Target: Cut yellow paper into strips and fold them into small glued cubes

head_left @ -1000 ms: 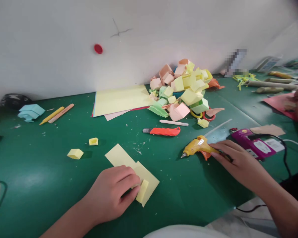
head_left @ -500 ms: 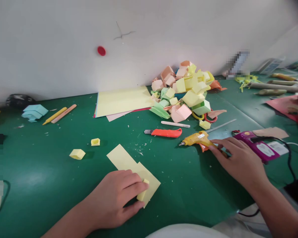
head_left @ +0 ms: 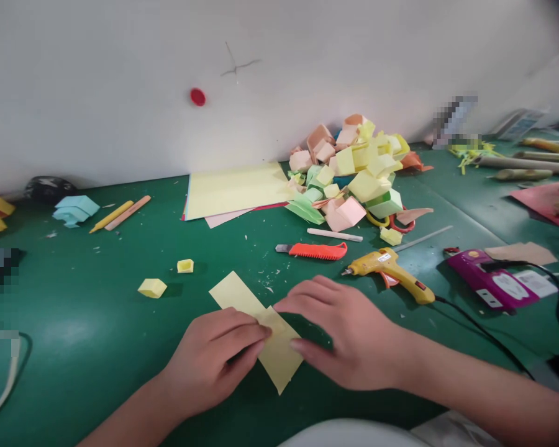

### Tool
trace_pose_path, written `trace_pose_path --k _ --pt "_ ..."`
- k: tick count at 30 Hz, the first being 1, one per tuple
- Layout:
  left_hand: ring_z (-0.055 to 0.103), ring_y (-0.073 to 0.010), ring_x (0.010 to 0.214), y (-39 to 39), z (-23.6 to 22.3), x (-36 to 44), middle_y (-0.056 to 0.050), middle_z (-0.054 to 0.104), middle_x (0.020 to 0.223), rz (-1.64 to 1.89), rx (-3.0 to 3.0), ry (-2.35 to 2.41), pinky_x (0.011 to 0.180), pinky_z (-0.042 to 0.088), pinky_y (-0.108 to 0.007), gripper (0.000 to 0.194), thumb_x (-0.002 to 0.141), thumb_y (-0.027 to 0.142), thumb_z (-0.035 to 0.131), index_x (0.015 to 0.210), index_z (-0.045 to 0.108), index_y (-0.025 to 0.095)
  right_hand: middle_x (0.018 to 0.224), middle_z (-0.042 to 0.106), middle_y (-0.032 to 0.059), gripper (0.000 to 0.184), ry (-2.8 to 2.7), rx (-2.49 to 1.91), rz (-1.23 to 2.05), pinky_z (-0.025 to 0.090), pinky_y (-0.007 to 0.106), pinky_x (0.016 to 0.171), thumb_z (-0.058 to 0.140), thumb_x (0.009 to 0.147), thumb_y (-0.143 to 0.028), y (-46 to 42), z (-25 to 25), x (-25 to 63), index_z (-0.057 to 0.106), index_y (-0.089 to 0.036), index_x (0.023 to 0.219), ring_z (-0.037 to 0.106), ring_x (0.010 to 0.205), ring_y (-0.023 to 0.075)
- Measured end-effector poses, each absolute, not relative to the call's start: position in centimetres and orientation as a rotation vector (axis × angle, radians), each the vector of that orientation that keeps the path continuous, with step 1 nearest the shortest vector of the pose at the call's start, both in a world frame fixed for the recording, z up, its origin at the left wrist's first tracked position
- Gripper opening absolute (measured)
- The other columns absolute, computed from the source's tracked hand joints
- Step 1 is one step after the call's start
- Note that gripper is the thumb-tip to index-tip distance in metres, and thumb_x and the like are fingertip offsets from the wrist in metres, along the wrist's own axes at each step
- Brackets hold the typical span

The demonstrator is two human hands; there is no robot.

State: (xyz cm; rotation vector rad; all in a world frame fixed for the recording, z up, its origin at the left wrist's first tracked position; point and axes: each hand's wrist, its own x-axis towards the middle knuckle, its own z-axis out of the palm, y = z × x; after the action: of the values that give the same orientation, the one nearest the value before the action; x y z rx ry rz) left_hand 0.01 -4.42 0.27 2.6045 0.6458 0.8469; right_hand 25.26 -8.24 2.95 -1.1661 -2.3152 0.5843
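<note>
Two strips of pale yellow paper (head_left: 282, 366) lie crossed on the green table in front of me. My left hand (head_left: 218, 354) rests at their left side, fingertips and thumb pinched together over the paper; whatever is between them is hidden. Over the right edge of the paper is my right hand (head_left: 349, 335), thumb and fingers apart, with nothing visible between them. A yellow glue gun (head_left: 386, 264) lies on its side beyond the right hand. Left of the paper sit a small yellow paper box (head_left: 185, 266) and a larger folded yellow paper piece (head_left: 152, 288).
An orange cutter knife (head_left: 319, 250) and a white pen (head_left: 334, 234) lie ahead. Behind them is a heap of folded paper pieces (head_left: 349, 167) beside stacked paper sheets (head_left: 237, 186). A purple power strip (head_left: 487, 279) with cables stands at right.
My right hand has let go of the glue gun and moved left to the paper. The small yellow folded piece in my left hand's fingers is no longer visible.
</note>
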Motion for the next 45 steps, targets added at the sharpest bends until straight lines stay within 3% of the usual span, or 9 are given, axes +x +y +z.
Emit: trace_pose_path --k 3,6,11,16,22,30,38,42,45 --pt "0.071 -0.0140 0.083 -4.5 0.5 -0.3 -0.004 0.074 0.096 0.913 2.552 0.685 0.073 0.058 -0.024 0.018 0.097 0.015 0.056 0.108 0.069 0.022 0.127 0.063 0.0095 0.042 -2.204 -1.097 0.713 0.052 0.047 0.093 0.064 0.089 -0.033 -7.9 2.2 22.8 0.056 -0.026 0.130 0.059 0.109 0.0282" --pt "0.070 -0.0130 0.088 -4.5 0.6 -0.5 -0.004 0.073 0.100 0.950 2.530 0.691 0.078 0.058 -0.023 0.019 0.096 0.013 0.058 0.109 0.068 0.022 0.122 0.064 0.0092 0.038 -2.052 -1.017 0.876 0.050 0.044 0.096 0.062 0.090 -0.031 -7.8 1.7 21.9 0.057 -0.023 0.127 0.059 0.111 0.0255" --pt "0.071 -0.0128 0.090 -4.7 0.6 -0.4 -0.003 0.073 0.101 0.997 2.489 0.672 0.080 0.059 -0.023 0.020 0.094 0.011 0.062 0.109 0.069 0.023 0.096 0.069 0.0037 0.026 -1.738 -1.100 1.344 0.047 0.029 0.065 0.057 0.096 -0.035 -7.7 0.7 22.0 0.066 -0.021 0.116 0.058 0.074 0.0155" --pt "0.071 -0.0125 0.088 -4.8 0.5 -0.4 -0.003 0.074 0.100 1.041 2.452 0.713 0.078 0.059 -0.022 0.020 0.092 0.010 0.064 0.108 0.069 0.022 0.078 0.066 0.0002 0.025 -1.505 -1.060 1.597 0.043 0.028 0.063 0.062 0.093 -0.042 -7.6 -0.4 21.9 0.070 -0.020 0.102 0.058 0.069 0.0148" --pt "0.065 -0.0074 0.066 -4.6 0.5 -0.3 0.000 0.074 0.092 1.036 2.307 0.848 0.056 0.052 -0.015 0.019 0.091 0.011 0.065 0.104 0.070 0.023 0.075 0.067 0.0003 0.025 -1.478 -1.135 1.618 0.041 0.026 0.061 0.063 0.093 -0.042 -7.5 -0.3 22.0 0.072 -0.019 0.093 0.054 0.065 0.0130" --pt "0.067 -0.0090 0.070 -4.4 0.2 -0.5 0.002 0.074 0.091 0.966 2.169 0.869 0.061 0.053 -0.017 0.021 0.089 0.010 0.065 0.102 0.069 0.027 0.068 0.061 -0.0019 0.019 -1.522 -1.215 1.394 0.036 0.023 0.054 0.072 0.086 -0.036 -7.5 -0.5 22.1 0.070 -0.018 0.079 0.047 0.059 0.0099" --pt "0.069 -0.0111 0.076 -3.8 1.6 -2.0 0.002 0.075 0.091 0.941 2.284 0.888 0.064 0.052 -0.020 0.018 0.094 0.014 0.060 0.098 0.072 0.026 0.073 0.066 0.0027 0.016 -1.731 -1.142 1.057 0.045 0.025 0.059 0.070 0.089 -0.030 -7.5 -0.9 23.0 0.073 -0.019 0.079 0.058 0.067 0.0138" --pt "0.070 -0.0178 0.082 -2.2 3.2 -4.7 -0.001 0.076 0.093 0.946 2.506 1.397 0.066 0.050 -0.028 0.029 0.100 0.028 0.046 0.090 0.073 0.024 0.072 0.066 0.0024 0.014 -1.793 -1.095 0.978 0.045 0.024 0.058 0.068 0.091 -0.028 -7.4 -1.0 23.1 0.074 -0.019 0.081 0.057 0.065 0.0129" --pt "0.068 -0.0265 0.085 -0.7 4.4 -6.7 -0.005 0.073 0.107 0.461 2.473 2.164 0.055 0.040 -0.031 0.030 0.094 0.047 0.054 0.103 0.071 0.023 0.074 0.067 0.0023 0.013 -1.793 -1.099 0.950 0.044 0.023 0.056 0.068 0.092 -0.027 -7.4 -1.0 23.1 0.073 -0.019 0.083 0.056 0.063 0.0116"
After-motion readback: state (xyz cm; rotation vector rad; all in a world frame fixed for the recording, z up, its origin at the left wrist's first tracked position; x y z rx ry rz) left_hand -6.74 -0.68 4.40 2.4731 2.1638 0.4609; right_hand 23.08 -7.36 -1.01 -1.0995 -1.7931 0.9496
